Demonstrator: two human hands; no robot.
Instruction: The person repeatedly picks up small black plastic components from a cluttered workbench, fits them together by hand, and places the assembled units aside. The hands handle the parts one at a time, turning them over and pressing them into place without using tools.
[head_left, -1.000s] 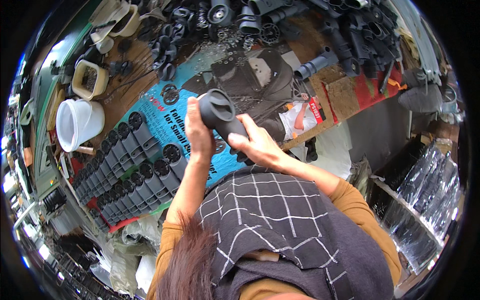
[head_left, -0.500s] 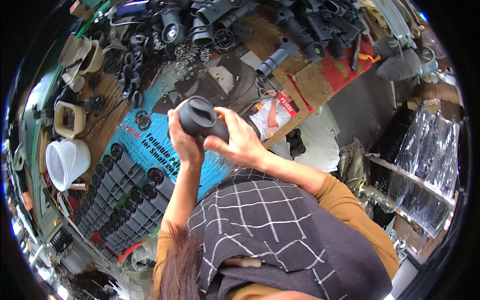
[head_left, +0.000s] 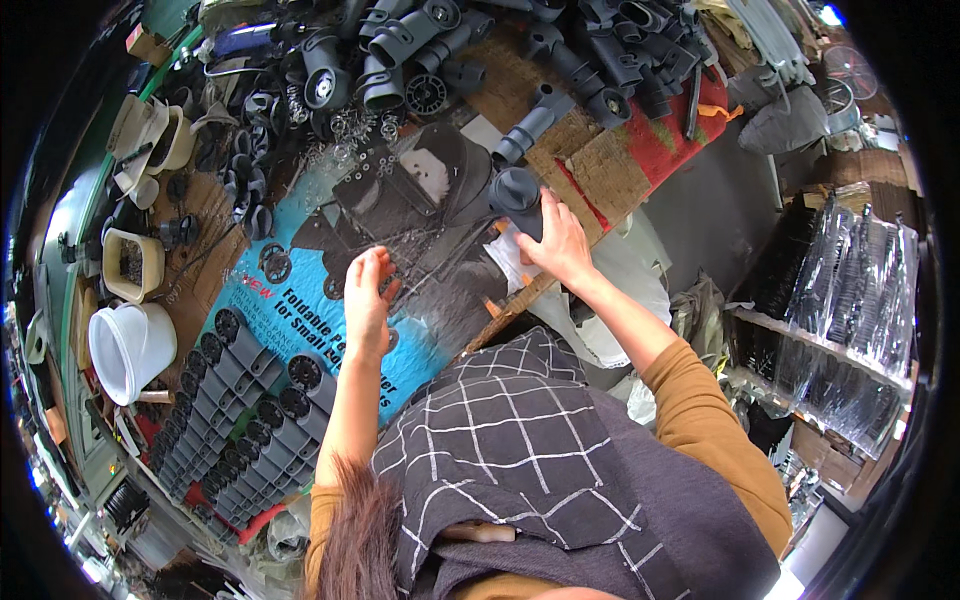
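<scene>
My right hand (head_left: 558, 243) is closed on a dark grey plastic tube joint (head_left: 516, 190) with a round, ridged end, at the right side of the work surface. Its fingers and thumb grip the joint's near side. My left hand (head_left: 368, 298) hovers above the blue printed sheet (head_left: 300, 262), with nothing in it; its fingers are loosely bent and apart from the thumb. Just beyond the held joint, a similar grey tube joint (head_left: 535, 123) lies on brown board. Black flat pieces (head_left: 395, 185) and small loose washers cover the middle of the surface.
Piles of grey tube joints (head_left: 415, 35) fill the far side. Rows of finished-looking grey parts (head_left: 225, 375) lie at the left, near a white bucket (head_left: 130, 350) and a cream tub (head_left: 132, 265). Plastic-wrapped stacks (head_left: 850, 270) stand at the right.
Both hands were together on the joint. My left hand has let go and come down slightly; my right hand has carried the joint right and away from me.
</scene>
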